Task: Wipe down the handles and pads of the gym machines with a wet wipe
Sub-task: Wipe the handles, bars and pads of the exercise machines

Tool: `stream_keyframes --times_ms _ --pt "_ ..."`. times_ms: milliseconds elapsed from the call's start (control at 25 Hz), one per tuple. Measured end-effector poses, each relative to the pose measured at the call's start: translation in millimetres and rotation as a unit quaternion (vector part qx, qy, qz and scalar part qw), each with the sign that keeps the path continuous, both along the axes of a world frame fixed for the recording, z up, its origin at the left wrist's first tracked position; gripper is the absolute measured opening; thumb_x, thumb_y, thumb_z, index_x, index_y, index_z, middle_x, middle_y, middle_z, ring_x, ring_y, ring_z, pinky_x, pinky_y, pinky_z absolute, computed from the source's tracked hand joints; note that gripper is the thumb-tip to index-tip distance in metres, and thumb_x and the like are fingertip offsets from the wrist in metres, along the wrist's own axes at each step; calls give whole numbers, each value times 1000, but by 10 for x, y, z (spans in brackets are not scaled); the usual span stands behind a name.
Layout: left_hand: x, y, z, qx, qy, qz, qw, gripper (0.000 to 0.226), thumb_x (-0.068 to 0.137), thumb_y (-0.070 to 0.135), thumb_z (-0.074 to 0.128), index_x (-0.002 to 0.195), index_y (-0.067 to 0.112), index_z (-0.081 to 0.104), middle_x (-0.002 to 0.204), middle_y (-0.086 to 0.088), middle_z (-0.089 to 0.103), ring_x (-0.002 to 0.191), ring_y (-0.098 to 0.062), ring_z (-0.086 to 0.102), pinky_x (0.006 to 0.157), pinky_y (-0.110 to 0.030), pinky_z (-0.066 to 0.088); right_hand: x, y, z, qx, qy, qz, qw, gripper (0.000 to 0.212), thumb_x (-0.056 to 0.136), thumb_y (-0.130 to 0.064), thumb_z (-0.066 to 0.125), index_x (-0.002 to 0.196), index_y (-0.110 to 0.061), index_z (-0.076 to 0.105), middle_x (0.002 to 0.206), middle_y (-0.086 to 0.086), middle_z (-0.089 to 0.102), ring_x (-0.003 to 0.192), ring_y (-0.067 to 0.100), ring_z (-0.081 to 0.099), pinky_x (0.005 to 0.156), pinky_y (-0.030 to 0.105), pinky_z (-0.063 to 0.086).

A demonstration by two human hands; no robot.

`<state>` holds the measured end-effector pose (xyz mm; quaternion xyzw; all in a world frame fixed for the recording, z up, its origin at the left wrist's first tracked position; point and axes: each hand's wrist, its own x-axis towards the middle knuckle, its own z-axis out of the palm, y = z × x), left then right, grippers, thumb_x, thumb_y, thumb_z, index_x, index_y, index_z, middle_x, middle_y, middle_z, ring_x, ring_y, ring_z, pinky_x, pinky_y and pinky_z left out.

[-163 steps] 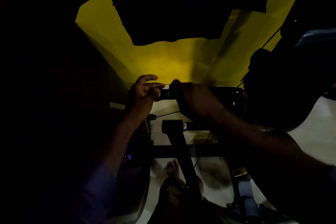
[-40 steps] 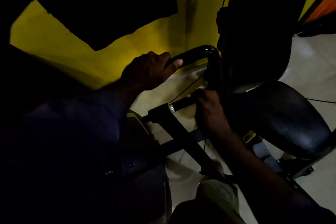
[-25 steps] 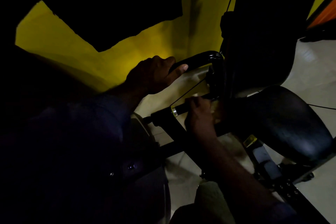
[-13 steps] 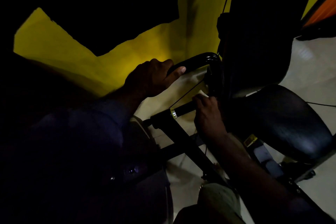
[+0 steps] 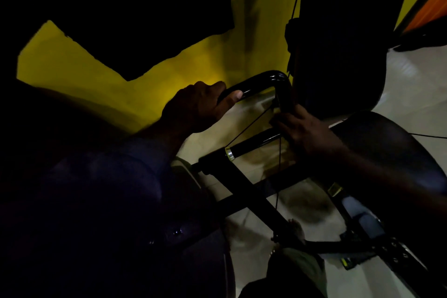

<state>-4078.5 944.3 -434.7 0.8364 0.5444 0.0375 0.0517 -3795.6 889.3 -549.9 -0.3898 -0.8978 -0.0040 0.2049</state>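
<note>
Two hands are on the machine's curved black handle [image 5: 263, 80]: your left hand [image 5: 200, 106] is closed around its upper run, thumb laid along the glossy tube, and your right hand [image 5: 304, 130] presses against the downward leg just past the bend, fingers [image 5: 280, 123] curled in toward the tube. Whether that hand holds the wet wipe you cannot tell; it is too dark, and no wipe shows.

The handle looks like rigid painted steel, fixed to the frame, so it should not give or shift under pressure. Its shine suggests it will be slick once wet; take hold as your left hand does, wrapped fully round, and let the other hand slide. Below it a second bar [image 5: 254, 144] with a bright metal ring [image 5: 229, 153] at its end probably wants the same treatment. A thin cable [image 5: 251, 126] crosses between the two bars; keep your fingers clear of it.

The seat pad [image 5: 387, 143] just to the right and the back pad [image 5: 338, 43] above it look soft and smooth, likely easy to wipe flat-handed.

The floor [image 5: 411, 84] is pale and smooth. The wall [image 5: 169, 72] behind is yellow, and the room is very dim, so go by touch.
</note>
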Motion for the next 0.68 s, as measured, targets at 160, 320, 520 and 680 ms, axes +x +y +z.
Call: stream_keyframes --times_ms 160,320,520,680 --pt "7 20 15 -2 0 4 1000 55 98 76 26 80 26 38 64 -3 44 61 -33 53 56 -39 45 -341 -445 -189 -109 201 -155 961 42 82 10 68 120 -8 72 120 16 69 101 26 51 79 40 56" --pt "7 3 18 -7 -6 -3 1000 54 100 73 29 77 25 37 61 0 41 55 -26 47 54 -35 38 -450 -630 -114 -212 487 -293 795 28 100 -12 61 111 -34 74 108 -6 75 104 11 69 96 32 56" --pt "-18 22 -8 -1 -12 -10 1000 53 99 74 28 78 27 38 59 1 40 52 -23 43 53 -32 30 -550 -377 -307 -310 805 -394 317 21 105 -12 56 113 -24 70 112 3 74 99 17 70 103 43 55" --pt "-19 2 3 -2 -12 -12 1000 52 100 72 29 79 25 40 59 2 40 54 -24 44 54 -32 29 -982 -417 -247 -447 824 -240 253 32 106 -1 43 127 -15 63 110 1 70 90 9 63 81 20 53"
